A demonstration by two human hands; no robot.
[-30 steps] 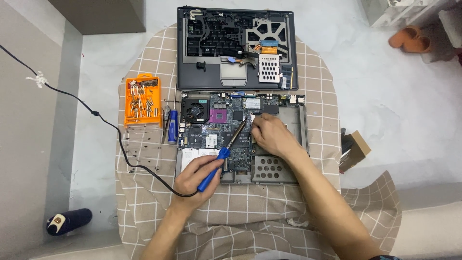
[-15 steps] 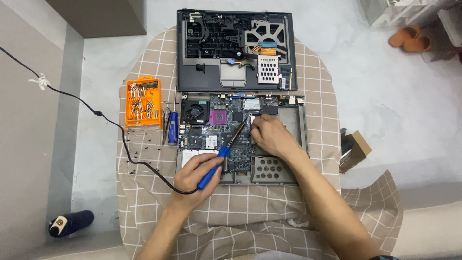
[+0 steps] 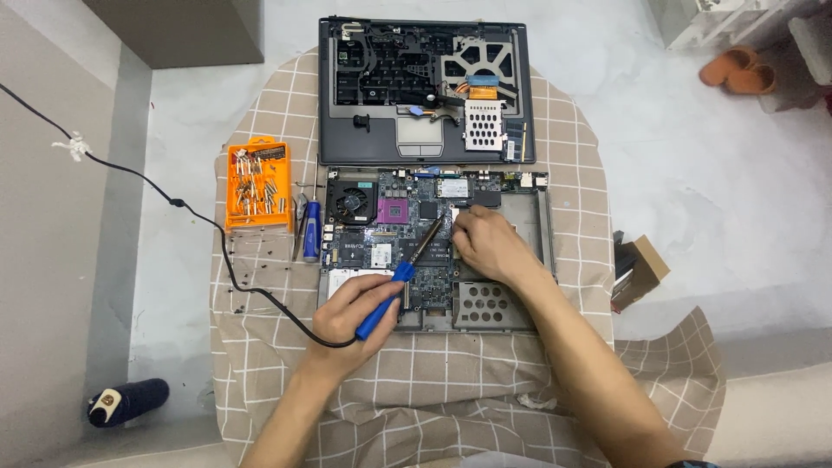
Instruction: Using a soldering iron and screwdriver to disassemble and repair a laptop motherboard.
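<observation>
An opened laptop base with its bare motherboard (image 3: pixel 394 227) lies on a checked cloth. My left hand (image 3: pixel 351 312) grips the blue handle of a soldering iron (image 3: pixel 399 279), whose tip points up and right onto the board near the middle. My right hand (image 3: pixel 487 244) rests on the board just right of the tip, fingers curled and pressing down; I cannot tell whether they pinch anything. The iron's black cord (image 3: pixel 199 234) runs off to the upper left.
The removed laptop top cover (image 3: pixel 425 91) lies beyond the base. An orange bit case (image 3: pixel 258 184) and a blue screwdriver (image 3: pixel 310 230) sit to the left, with loose screws below them. A small cardboard box (image 3: pixel 640 270) is at the right, and a dark slipper (image 3: pixel 127 401) lies on the floor.
Both hands hold nearly the same places; the view has shifted slightly. The soldering iron stays on the board.
</observation>
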